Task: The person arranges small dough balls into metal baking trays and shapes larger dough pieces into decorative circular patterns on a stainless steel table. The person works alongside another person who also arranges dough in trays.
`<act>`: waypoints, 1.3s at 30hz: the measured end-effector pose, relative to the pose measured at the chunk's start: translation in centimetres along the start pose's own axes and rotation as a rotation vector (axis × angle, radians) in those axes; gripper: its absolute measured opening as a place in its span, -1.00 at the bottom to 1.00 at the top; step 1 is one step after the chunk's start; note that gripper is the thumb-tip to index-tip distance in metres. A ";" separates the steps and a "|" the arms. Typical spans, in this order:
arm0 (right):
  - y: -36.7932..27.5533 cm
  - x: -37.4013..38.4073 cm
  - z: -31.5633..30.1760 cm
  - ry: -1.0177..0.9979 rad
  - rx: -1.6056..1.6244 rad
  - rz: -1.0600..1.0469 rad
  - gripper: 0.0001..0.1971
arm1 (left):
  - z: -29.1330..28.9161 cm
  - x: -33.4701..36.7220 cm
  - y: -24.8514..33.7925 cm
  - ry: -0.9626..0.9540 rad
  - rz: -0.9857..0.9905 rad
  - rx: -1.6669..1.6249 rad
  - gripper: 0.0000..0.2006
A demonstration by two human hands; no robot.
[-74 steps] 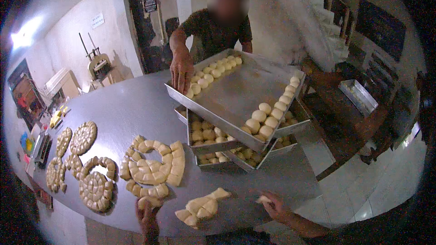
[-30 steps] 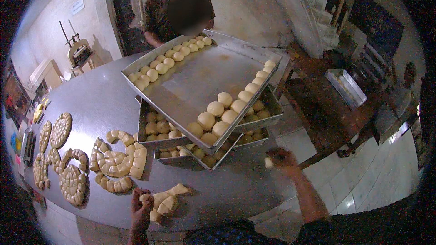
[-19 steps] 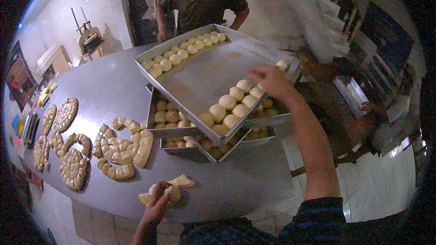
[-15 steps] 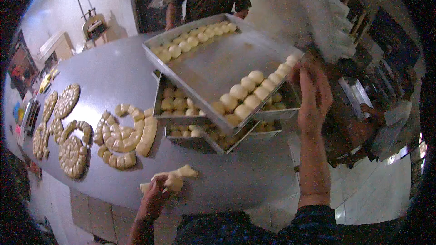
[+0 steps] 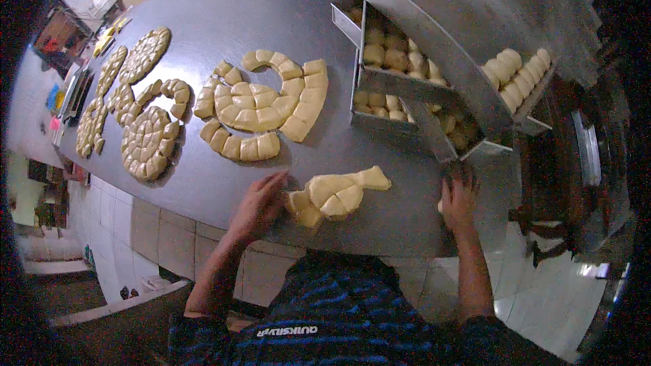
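Observation:
On the metal table in front of me lies a small cluster of cut dough (image 5: 336,196), scored into pieces. Just left of it, my left hand (image 5: 259,207) rests low with its fingers curled; whatever is under the palm is hidden. Further right, my right hand (image 5: 461,196) is cupped down on the table over a dough piece (image 5: 441,207), of which only a pale edge shows. Larger scored dough rounds (image 5: 254,105) lie beyond my left hand. Stacked baking trays (image 5: 400,85) hold dough balls beyond my right hand.
The top tray (image 5: 424,13) lies askew over the others, with rows of dough balls (image 5: 519,74) at its near right. More cut dough rounds (image 5: 149,142) lie along the left of the table (image 5: 224,10). The near table edge runs just in front of my body.
My right hand has come down from the top tray's dough balls to the table. My left hand has let go of the dough cluster and sits left of it. The view has shifted downward.

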State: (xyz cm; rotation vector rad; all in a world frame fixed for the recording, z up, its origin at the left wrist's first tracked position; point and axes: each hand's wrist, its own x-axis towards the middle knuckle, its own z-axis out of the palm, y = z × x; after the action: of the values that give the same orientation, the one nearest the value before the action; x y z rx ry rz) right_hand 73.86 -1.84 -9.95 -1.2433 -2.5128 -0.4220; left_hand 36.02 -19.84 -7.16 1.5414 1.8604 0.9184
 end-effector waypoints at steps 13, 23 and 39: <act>-0.4 3.4 2.2 0.164 0.507 0.566 -0.73 | -10.1 -5.3 -15.8 0.468 -0.315 -0.291 -0.79; 4.8 2.8 3.6 -0.112 0.413 0.808 -0.73 | -4.4 -2.4 -5.1 0.464 -0.405 -0.792 -0.80; 14.1 0.8 -8.0 -0.211 1.053 0.791 -0.55 | 2.9 0.6 4.7 0.423 -0.256 -1.134 -0.68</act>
State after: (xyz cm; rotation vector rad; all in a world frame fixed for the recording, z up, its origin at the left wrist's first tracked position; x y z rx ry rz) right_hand 85.88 3.79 -0.56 -1.5970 -1.6359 1.0892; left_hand 41.03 -18.23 -5.25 0.4245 1.2598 1.8121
